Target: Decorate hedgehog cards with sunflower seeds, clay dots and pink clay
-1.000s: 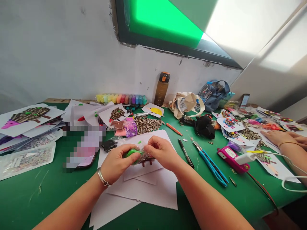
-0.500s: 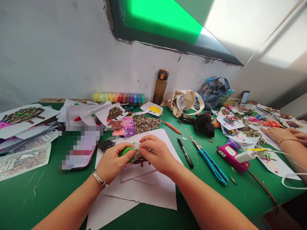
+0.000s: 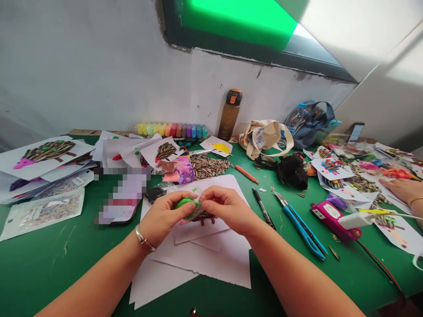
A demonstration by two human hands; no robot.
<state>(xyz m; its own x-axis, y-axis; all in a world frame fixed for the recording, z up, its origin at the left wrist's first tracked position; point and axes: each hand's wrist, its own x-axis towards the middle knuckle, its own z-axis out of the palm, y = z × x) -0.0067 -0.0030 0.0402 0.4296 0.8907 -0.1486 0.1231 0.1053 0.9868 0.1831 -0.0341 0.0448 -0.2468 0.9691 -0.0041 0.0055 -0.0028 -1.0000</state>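
Observation:
My left hand (image 3: 167, 218) is closed around a lump of bright green modelling clay (image 3: 185, 208) in a clear plastic bag. Thumb and forefinger of my right hand (image 3: 226, 209) pinch the bag's right side. Below them, a hedgehog picture (image 3: 202, 218) with sunflower-seed spines and brown legs lies partly covered by my hands. Under it are several loose sheets of white paper (image 3: 214, 264). Just beyond the hands are a pile of striped sunflower seeds (image 3: 211, 166) and bags of purple, pink and brown clay (image 3: 183, 171).
On the right lie an orange marker (image 3: 246, 174), a pen (image 3: 263, 208), a blue utility knife (image 3: 302, 229) and a pink glue gun (image 3: 335, 220). A phone (image 3: 124, 198) and finished hedgehog pictures (image 3: 49, 154) lie left. A bottle (image 3: 230, 114) stands at the wall. A co-worker's hand (image 3: 405, 193) rests far right.
The view has turned slightly left, so the table's things sit farther right. Both my hands stay on the bagged green clay, and my right fingers have shifted a little at the bag.

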